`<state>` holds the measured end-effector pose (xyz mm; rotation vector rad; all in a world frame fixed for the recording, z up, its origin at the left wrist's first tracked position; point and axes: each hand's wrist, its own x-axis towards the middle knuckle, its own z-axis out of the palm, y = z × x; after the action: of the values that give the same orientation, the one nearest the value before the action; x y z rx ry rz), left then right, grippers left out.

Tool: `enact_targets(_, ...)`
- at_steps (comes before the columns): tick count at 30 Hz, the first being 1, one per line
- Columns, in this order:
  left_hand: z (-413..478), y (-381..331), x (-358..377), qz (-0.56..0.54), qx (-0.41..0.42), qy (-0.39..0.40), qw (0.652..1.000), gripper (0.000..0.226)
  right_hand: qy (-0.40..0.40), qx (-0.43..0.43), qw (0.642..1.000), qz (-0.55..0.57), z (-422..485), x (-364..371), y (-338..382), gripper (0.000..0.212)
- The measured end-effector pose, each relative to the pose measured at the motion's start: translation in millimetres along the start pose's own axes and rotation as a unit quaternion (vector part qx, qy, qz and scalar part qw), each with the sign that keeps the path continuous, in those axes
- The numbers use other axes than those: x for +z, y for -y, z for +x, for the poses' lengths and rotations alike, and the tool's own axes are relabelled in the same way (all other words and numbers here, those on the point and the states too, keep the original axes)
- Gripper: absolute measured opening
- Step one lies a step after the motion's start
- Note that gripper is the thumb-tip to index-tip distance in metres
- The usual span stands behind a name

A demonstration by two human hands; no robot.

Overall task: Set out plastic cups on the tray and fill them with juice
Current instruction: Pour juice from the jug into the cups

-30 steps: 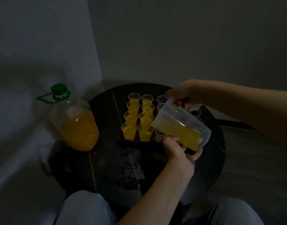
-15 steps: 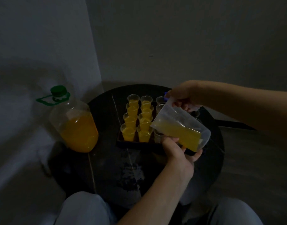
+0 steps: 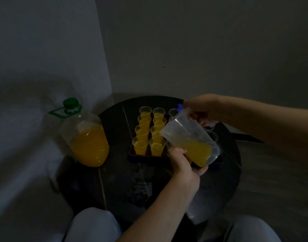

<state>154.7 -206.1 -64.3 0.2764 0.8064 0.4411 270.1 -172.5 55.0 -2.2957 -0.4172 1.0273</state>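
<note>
As right fingers (image 3: 201,119) grip its handle, left fingers (image 3: 178,150) clasp the jug (image 3: 188,137) beneath.

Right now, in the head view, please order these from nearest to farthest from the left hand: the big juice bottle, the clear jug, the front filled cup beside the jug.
1. clear jug: touching; the left hand holds its base.
2. front filled cup: on the tray, just left of the hand.
3. big juice bottle: farthest, well off to the left.

Cannot make out the third-column cups (image 3: 173,111) behind the tilted pitcher (image 3: 190,142), nor any stream at its spout, nor the right half of the tray (image 3: 132,155).
</note>
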Motion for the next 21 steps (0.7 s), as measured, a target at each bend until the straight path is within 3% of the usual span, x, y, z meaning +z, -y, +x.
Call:
enact_targets(4,-4.9,-13.9,0.3,0.02,0.03,-0.005,0.999,0.035,-0.011,-0.043,0.999,0.027,-0.7,0.4,0.7,0.023)
enact_targets(11,-11.8,-52.2,-9.1,0.054,0.137,-0.004,0.989,0.061,-0.011,-0.152,0.985,0.076,-10.2,16.0,24.2,0.02)
enact_targets(21,11.4,-129.5,-29.8,0.128,0.299,-0.028,0.945,0.067,-0.042,-0.237,0.945,0.223,2.7,62.9,62.7,0.029)
